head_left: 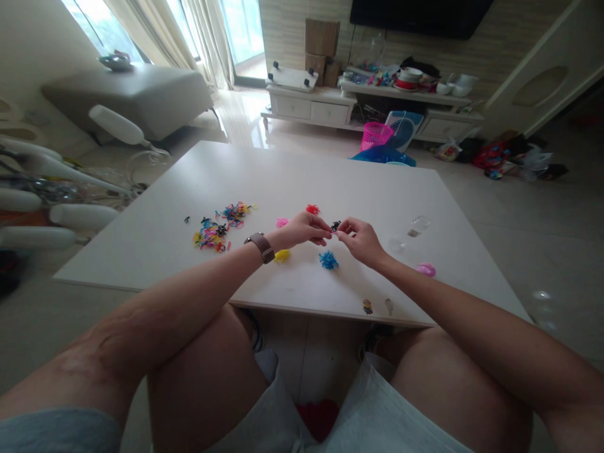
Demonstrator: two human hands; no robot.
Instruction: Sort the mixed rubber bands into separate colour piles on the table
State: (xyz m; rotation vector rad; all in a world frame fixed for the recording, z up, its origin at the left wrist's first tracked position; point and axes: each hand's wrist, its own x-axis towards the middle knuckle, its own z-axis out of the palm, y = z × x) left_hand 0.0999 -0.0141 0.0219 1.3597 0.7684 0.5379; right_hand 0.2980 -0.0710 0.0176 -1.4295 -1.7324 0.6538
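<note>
My left hand [309, 229], with a watch [260, 246] on its wrist, and my right hand [359, 239] meet above the white table [179, 189]. Their fingertips pinch a small pink rubber band [334, 233] between them, mostly covered by the fingers. Around them lie small piles of rubber bands: red [312, 209], black [335, 225], pink [282, 222], yellow [282, 255] and blue [329, 260]. A larger heap of mixed-colour bands [211, 234] spreads to the left.
Right of my hands are a clear container [418, 226], a faint transparent piece [397, 243] and a pink item [426, 269]. A minion figure piece [367, 306] and a small pale piece [389, 306] lie near the front edge. A pink basket [376, 134] stands beyond the table.
</note>
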